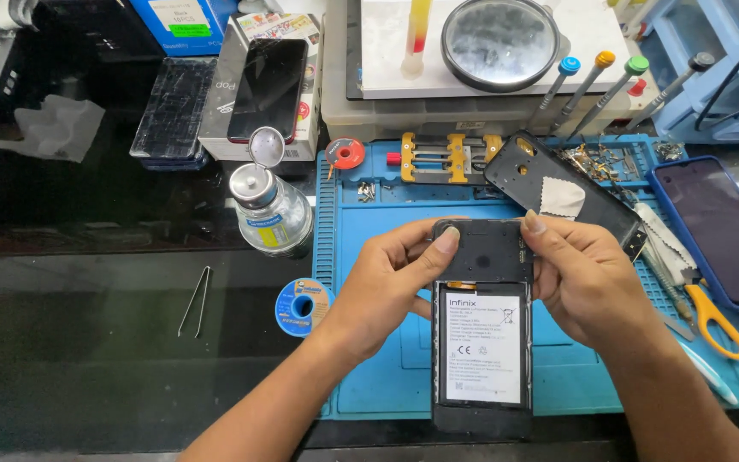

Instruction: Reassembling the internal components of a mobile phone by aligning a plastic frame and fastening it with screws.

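Left hand (387, 278): fingers closed on the opened phone's (482, 334) upper left edge, thumb pressing the top.
Right hand (588, 278): clamped on its upper right edge.
Phone: held above the blue mat (387, 359), battery (483, 346) exposed.
Risk: likely flexing the frame; a slip could drop it toward the bottle (268, 210).

The left hand (384, 282) and the right hand (588, 278) cover the upper side edges of the opened phone (482, 329), so what the fingertips press there cannot be told. Both forearms run off the frame at six o'clock. The blue-cased phone (720, 231) at three o'clock is cut by the right edge, as are the yellow scissors (716, 316). At twelve o'clock the round lens (499, 43) loses its top rim. The loose screws (367, 191) on the blue mat (387, 376) are too small to tell apart.
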